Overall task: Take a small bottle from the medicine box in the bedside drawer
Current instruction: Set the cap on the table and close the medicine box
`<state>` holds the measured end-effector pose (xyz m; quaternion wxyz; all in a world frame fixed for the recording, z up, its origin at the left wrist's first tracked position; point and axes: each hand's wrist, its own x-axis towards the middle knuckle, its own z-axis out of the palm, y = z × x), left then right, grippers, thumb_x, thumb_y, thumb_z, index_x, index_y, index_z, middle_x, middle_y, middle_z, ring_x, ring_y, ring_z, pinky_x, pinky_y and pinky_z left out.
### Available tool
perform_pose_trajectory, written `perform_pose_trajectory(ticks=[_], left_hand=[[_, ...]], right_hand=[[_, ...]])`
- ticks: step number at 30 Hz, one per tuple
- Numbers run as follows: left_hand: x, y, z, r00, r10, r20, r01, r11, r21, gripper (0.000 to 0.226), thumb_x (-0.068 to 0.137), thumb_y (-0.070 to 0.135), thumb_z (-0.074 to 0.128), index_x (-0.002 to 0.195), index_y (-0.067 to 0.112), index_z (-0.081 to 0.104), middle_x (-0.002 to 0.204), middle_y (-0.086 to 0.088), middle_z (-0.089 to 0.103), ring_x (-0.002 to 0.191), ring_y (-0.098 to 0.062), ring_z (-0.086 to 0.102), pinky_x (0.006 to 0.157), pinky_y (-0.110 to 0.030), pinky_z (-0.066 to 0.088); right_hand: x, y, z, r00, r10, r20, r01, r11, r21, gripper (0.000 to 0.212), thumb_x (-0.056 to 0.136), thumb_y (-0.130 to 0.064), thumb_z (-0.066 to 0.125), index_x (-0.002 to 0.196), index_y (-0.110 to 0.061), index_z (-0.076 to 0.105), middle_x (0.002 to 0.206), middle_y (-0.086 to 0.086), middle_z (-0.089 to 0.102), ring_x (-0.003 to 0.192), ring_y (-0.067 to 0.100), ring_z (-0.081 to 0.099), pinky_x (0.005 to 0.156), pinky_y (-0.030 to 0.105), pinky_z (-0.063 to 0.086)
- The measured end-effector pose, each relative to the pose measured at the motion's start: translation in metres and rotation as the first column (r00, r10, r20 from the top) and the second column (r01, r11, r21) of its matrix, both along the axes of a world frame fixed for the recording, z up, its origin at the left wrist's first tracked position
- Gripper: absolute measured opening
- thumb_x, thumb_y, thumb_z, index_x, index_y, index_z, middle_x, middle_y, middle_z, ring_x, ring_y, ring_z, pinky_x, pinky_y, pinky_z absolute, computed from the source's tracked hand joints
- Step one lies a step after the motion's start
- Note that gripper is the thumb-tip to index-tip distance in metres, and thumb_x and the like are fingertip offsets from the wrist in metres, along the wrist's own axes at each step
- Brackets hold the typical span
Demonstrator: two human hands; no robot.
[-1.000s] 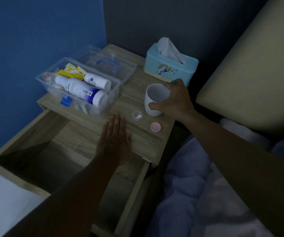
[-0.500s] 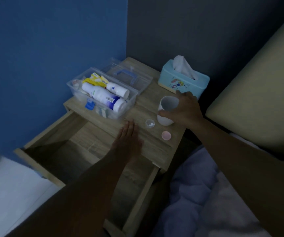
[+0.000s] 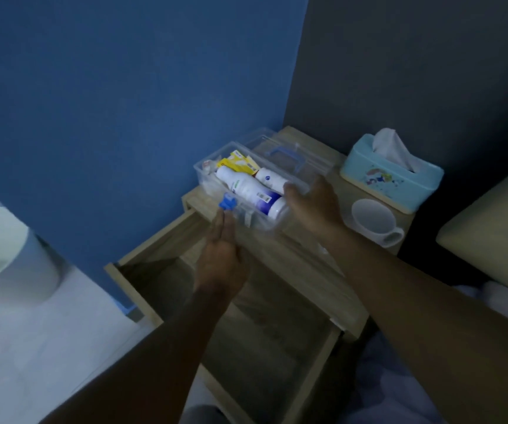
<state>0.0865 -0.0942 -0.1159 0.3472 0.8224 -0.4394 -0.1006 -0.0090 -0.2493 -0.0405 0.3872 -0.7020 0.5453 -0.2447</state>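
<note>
The clear medicine box (image 3: 207,175) stands open on the bedside table's top, its lid with a blue handle (image 3: 283,156) lying behind it. Inside lie a large white and blue bottle (image 3: 251,191), a small white bottle (image 3: 269,180) and yellow packets (image 3: 239,163). My right hand (image 3: 315,208) grips the box's right end, thumb over the rim. My left hand (image 3: 225,249) is flat, its fingertips touching the front wall just below the blue latch (image 3: 226,205). Below, the wooden drawer (image 3: 314,359) is pulled out and looks empty.
A white cup (image 3: 372,220) and a light blue tissue box (image 3: 390,175) stand on the table top (image 3: 301,142) at the right. The padded headboard (image 3: 491,237) and bedding (image 3: 393,390) lie to the right. A white bin (image 3: 5,249) stands on the floor at the left.
My right hand let go of the cup and moved left to the box's end. My left hand went from the table's front edge up to the box's front. The view shifted left.
</note>
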Motion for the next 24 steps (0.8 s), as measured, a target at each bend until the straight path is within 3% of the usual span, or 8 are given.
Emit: perform_pose_trajectory(ticks=[2,4,7,10,13,16,20,24], left_hand=[[0.008,-0.01,0.003,0.999,-0.039,0.017,0.04,0.998,-0.054,0.078,0.091,0.009,0.049,0.158,0.013,0.008,0.167,-0.004,0.004,0.153,-0.018,0.007,0.121,-0.029,0.018],[0.016,-0.017,0.002,0.996,-0.074,0.041,0.077,0.995,-0.063,0.08,0.091,0.007,0.048,0.158,0.01,0.004,0.167,-0.005,-0.002,0.153,-0.016,-0.004,0.121,-0.026,0.008],[0.022,-0.022,-0.003,0.992,-0.111,0.059,0.114,0.992,-0.048,0.082,0.09,0.007,0.048,0.157,0.01,0.002,0.167,-0.006,-0.005,0.153,-0.016,-0.008,0.125,-0.029,0.006],[0.023,-0.022,-0.007,0.985,-0.142,0.1,0.147,0.988,-0.049,0.083,0.088,0.004,0.049,0.157,0.007,0.002,0.166,-0.008,-0.004,0.153,-0.016,-0.008,0.125,-0.032,0.009],[0.022,-0.02,-0.005,0.984,-0.147,0.102,0.154,0.986,-0.066,0.083,0.088,-0.001,0.048,0.156,0.007,0.001,0.166,-0.008,-0.004,0.149,-0.01,-0.012,0.124,-0.026,0.006],[0.022,-0.019,-0.001,0.984,-0.148,0.101,0.155,0.986,-0.064,0.082,0.089,-0.003,0.047,0.156,0.007,0.001,0.166,-0.008,-0.004,0.147,-0.009,-0.013,0.121,-0.022,0.002],[0.021,-0.018,0.005,0.983,-0.15,0.104,0.154,0.988,-0.03,0.079,0.091,0.001,0.046,0.156,0.004,0.002,0.166,-0.011,-0.003,0.152,-0.017,-0.008,0.125,-0.031,0.006],[0.023,-0.017,0.003,1.0,-0.009,-0.003,0.009,0.995,0.095,0.078,0.094,0.013,0.046,0.156,0.007,-0.001,0.166,-0.01,-0.005,0.153,-0.022,-0.006,0.125,-0.039,0.014]], right_hand=[[0.014,-0.016,-0.001,0.982,-0.174,0.076,0.155,0.965,0.211,0.067,0.092,-0.044,0.058,0.146,-0.008,0.042,0.143,0.015,0.055,0.122,0.031,0.06,0.082,0.026,0.047],[0.022,-0.032,0.0,0.929,-0.296,0.224,0.164,0.869,0.466,0.054,0.09,-0.042,0.06,0.132,-0.009,0.057,0.129,0.015,0.065,0.11,0.032,0.066,0.093,0.038,0.054],[0.022,-0.05,0.0,0.841,-0.35,0.412,0.077,0.832,0.549,0.045,0.088,-0.04,0.06,0.125,-0.015,0.066,0.13,0.013,0.065,0.118,0.033,0.062,0.106,0.05,0.048],[0.017,-0.057,0.001,0.776,-0.364,0.515,0.107,0.88,0.462,0.063,0.076,-0.05,0.069,0.129,-0.017,0.065,0.13,0.01,0.067,0.12,0.031,0.063,0.104,0.047,0.05],[0.008,-0.057,0.009,0.807,-0.274,0.523,0.115,0.941,0.317,0.092,0.063,-0.066,0.073,0.142,-0.023,0.052,0.138,0.004,0.062,0.124,0.025,0.06,0.105,0.048,0.049],[0.006,-0.044,0.016,0.925,-0.044,0.376,0.034,0.999,0.034,0.088,0.072,-0.076,0.057,0.145,-0.028,0.047,0.143,0.001,0.055,0.126,0.017,0.056,0.091,0.03,0.05],[0.0,-0.02,0.008,0.969,0.175,0.173,-0.126,0.958,-0.259,0.054,0.089,-0.062,0.055,0.135,-0.034,0.056,0.138,-0.002,0.049,0.124,0.004,0.047,0.101,0.018,0.04],[-0.005,0.006,-0.011,0.947,0.322,0.016,-0.293,0.882,-0.369,0.047,0.09,-0.035,0.068,0.135,-0.027,0.058,0.14,0.0,0.05,0.13,0.011,0.046,0.107,0.029,0.044]])
